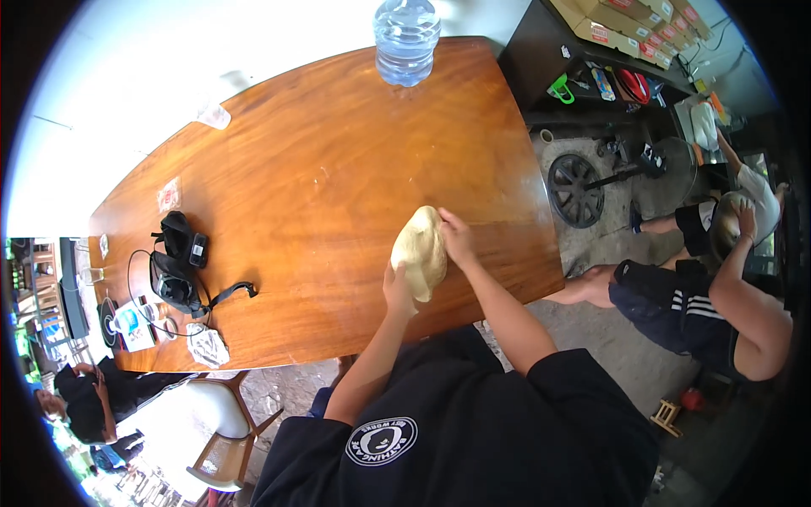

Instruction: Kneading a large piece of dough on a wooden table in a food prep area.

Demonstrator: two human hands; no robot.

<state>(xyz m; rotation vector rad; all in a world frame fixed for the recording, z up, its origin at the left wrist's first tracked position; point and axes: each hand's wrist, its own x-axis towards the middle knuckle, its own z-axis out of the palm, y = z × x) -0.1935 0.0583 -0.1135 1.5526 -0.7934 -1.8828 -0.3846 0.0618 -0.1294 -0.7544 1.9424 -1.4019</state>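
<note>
Between my hands, above the near part of the wooden table [321,169], is a pale yellow-beige, cap-like cloth thing [422,243], rounded at its far end and narrower toward me. My left hand [399,289] is closed on its near left side, with the fingers partly hidden against it. On the far right edge of the same thing, my right hand [457,237] grips with bent fingers. Whether the thing touches the tabletop, I cannot tell.
A large clear water bottle [407,42] stands at the table's far edge. To the left lie black strapped gear [177,270], a crumpled plastic bag [207,345] and a tipped plastic cup [214,116]. Two people sit at right near a fan base [577,191]; a chair [221,414] stands lower left.
</note>
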